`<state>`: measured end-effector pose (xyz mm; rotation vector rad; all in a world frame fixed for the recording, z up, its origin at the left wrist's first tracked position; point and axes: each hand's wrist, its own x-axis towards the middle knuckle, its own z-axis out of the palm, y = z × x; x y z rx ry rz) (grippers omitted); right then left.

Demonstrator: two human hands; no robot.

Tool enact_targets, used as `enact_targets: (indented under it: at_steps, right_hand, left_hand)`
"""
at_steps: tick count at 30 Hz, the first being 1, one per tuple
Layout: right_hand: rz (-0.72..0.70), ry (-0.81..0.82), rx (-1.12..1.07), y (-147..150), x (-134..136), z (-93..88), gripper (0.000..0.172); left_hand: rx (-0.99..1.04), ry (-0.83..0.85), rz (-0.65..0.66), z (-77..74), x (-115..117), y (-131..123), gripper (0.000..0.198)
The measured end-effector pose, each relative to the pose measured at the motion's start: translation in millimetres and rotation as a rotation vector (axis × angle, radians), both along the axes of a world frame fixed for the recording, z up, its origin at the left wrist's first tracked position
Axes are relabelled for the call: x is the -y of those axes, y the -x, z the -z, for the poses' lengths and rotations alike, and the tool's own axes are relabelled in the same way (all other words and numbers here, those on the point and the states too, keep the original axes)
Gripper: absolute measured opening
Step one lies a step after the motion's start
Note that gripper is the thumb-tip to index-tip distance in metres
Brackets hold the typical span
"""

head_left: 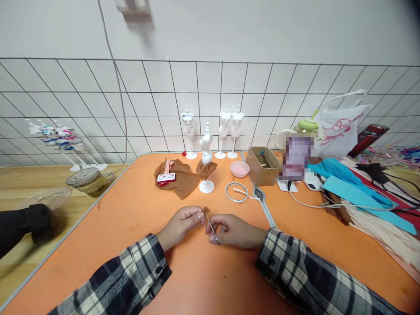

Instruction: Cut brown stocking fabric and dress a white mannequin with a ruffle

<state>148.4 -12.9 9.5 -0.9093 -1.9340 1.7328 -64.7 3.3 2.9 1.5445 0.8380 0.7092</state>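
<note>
Centrally placed dress form [206, 148]: smooth, glossy white, narrow at the waist, upright on a round flat base, with soft brown skirt cloth [207, 169] flaring around its lower end.
Brown scrap [205, 210]: a small gathered piece of thin fabric, folded into fine pleats, held above the bench [197, 280] in front of the dress form.
Left hand [183, 222]: in front of the form and slightly to its left, thumb and fingers pinching the brown scrap.
Right hand [231, 229]: in front of the form and to its right, fingers curled and pinching a slim metal tool [214, 232], straight and shiny, its tip close to the scrap; its exact kind is too small to tell.
Crumpled cloth [183, 188]: matte brown, wrinkled, left of the form, a flat white-and-red pack [166, 177] lying on it.
Pink bowl [239, 169]: round, shallow, right of the form.
White coil [230, 197]: a thin looped ring, right of the form and nearer.
Cardboard box [262, 175]: open-topped, brown, right of the form, beyond the bowl.
Bench: flat, orange, under the form.
</note>
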Motion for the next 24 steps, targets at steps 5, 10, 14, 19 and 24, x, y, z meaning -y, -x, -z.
enact_targets:
  at_steps: [5, 10, 14, 19, 24]
  right_hand:
    - [-0.022, 0.009, 0.031, 0.0, 1.9, -4.1, 0.031]
    - [0.024, -0.031, 0.019, 0.9, 2.9, -4.5, 0.028]
    - [0.034, -0.031, 0.003, 0.9, 2.1, -3.2, 0.029]
    - [0.007, -0.037, 0.035, -0.6, 1.4, -4.2, 0.026]
    - [0.025, -0.034, 0.025, -0.6, 1.1, -1.9, 0.029]
  left_hand:
    - [-0.021, -0.013, -0.009, 0.7, -0.7, 2.9, 0.041]
    - [-0.059, -0.073, 0.011, -3.1, 1.2, -1.0, 0.041]
    - [-0.054, -0.076, 0.028, -2.9, 1.7, -1.8, 0.041]
    - [-0.046, -0.096, 0.007, -4.3, 0.8, -0.5, 0.040]
    - [-0.038, -0.105, 0.087, -7.5, 1.9, -2.1, 0.037]
